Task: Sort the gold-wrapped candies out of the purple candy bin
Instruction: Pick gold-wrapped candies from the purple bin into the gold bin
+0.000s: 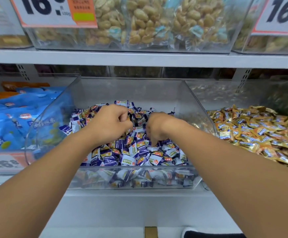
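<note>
Two hands reached into one clear plastic bin [198, 107] heaped with crinkly purple-and-white candies [133, 155]: left hand [111, 123] fisted, contents hidden; right hand [157, 129] digging, grip untellable. Gold-wrapped candies [259, 133] filled the neighbouring right bin.

Showing two hands [111, 121], three price tags [42, 11]; purple candies [133, 152] and gold candies [259, 133] piling up uncountable.
</note>
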### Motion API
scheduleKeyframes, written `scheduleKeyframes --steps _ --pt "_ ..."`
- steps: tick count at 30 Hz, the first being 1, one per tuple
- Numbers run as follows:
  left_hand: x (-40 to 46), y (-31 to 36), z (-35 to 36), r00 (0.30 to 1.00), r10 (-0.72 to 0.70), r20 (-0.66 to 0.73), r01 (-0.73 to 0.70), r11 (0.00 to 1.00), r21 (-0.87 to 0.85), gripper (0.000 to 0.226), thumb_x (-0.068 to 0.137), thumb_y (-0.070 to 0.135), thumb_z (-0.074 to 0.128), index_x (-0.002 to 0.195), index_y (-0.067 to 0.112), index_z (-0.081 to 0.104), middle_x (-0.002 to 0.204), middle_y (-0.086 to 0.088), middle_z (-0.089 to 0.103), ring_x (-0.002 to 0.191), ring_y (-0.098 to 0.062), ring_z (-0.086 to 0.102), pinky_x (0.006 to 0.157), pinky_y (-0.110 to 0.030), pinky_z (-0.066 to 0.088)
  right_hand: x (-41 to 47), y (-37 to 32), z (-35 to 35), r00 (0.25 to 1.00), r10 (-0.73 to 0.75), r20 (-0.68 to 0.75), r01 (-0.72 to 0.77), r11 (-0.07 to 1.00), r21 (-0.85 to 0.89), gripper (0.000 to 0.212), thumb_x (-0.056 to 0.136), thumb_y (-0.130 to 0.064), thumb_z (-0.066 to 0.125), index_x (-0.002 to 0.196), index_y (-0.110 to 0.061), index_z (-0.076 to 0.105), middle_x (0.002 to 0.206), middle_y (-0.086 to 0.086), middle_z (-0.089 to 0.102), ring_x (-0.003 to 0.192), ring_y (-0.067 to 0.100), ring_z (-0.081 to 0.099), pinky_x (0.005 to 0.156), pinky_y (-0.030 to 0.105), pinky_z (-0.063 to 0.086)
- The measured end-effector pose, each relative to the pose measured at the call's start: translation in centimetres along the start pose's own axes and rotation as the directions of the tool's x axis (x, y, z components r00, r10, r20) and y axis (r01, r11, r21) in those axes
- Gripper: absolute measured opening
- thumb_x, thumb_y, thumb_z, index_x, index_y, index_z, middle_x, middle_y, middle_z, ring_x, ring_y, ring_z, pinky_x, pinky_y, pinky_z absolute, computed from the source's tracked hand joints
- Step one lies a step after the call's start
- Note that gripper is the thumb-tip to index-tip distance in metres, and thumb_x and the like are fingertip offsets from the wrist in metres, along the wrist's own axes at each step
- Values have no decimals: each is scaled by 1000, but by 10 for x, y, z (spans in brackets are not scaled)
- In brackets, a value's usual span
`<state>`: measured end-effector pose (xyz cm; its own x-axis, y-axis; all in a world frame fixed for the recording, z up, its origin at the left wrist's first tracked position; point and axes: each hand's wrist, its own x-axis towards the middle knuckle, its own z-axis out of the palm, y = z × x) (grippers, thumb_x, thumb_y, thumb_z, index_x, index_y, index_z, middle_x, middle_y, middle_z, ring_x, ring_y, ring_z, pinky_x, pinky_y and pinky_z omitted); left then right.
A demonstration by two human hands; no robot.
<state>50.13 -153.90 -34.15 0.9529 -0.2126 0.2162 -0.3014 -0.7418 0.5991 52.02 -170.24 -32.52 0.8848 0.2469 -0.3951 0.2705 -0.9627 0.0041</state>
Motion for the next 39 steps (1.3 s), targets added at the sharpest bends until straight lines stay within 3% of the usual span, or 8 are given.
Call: scheduleKeyframes --steps 4,8,12,14,20,26,32,39 --pt "-2 -2 4 989 13 150 -15 1000 14 18 94 7 51 81 16 43 65 -4 47 59 -29 48 54 -31 35 -4 5 1 999 27 38 -32 987 156 6 86 -10 75 89 -8 71 73 1 64 62 15 62 62 27 56" --pt "-4 5 3 908 -6 418 -59 988 141 38 100 7 36 117 35 54 66 -10 52 57 -20 42 54 -38 38 -22 21 -8 957 32 287 -70 990 124 26 85 -5 76 111 -3 73 92 5 74 92 23 73 89 37 59" --pt "-7 25 10 806 -55 589 -168 933 317 45 103 12 34 132 34 60 108 2 60 84 -6 55 71 -22 43 -30 25 -9 992 73 102 -81 994 77 16 87 -10 74 103 -5 74 85 4 74 67 17 69 69 28 62" --pt "-7 29 10 813 -65 579 -160 931 329 33 103 27 42 125 32 66 123 7 64 104 -11 59 87 -23 44 -27 22 -8 997 68 -19 -67 996 51 22 89 -22 74 103 -5 75 92 8 77 70 18 68 74 31 61" --pt "-1 10 3 857 -36 515 -169 923 346 38 95 44 60 65 21 63 57 9 52 54 -10 46 59 -26 37 -11 -1 15 999 34 -39 -39 993 -113 36 91 -24 72 68 -10 49 72 1 52 66 19 53 68 30 48" --pt "-3 15 -4 931 -89 355 124 989 -77 31 99 7 43 118 23 61 100 -4 62 77 -13 52 66 -28 41 -40 10 -26 990 -52 -131 64 994 87 30 92 -30 70 74 -7 62 65 0 60 51 9 52 52 18 44" --pt "-11 57 1 887 75 456 295 668 -683 50 94 -14 50 134 16 46 126 -9 67 110 -16 68 98 -27 52 -116 63 -18 924 -179 -339 366 672 644 13 96 -4 62 94 2 73 75 12 74 63 10 66 57 19 54" --pt "-4 124 24 957 55 285 183 647 -740 16 96 1 57 110 -3 63 96 -22 74 72 -14 74 61 -18 58 -138 127 7 778 111 -619 471 549 690 10 83 -5 76 84 -14 79 64 15 72 57 22 67 55 28 58"
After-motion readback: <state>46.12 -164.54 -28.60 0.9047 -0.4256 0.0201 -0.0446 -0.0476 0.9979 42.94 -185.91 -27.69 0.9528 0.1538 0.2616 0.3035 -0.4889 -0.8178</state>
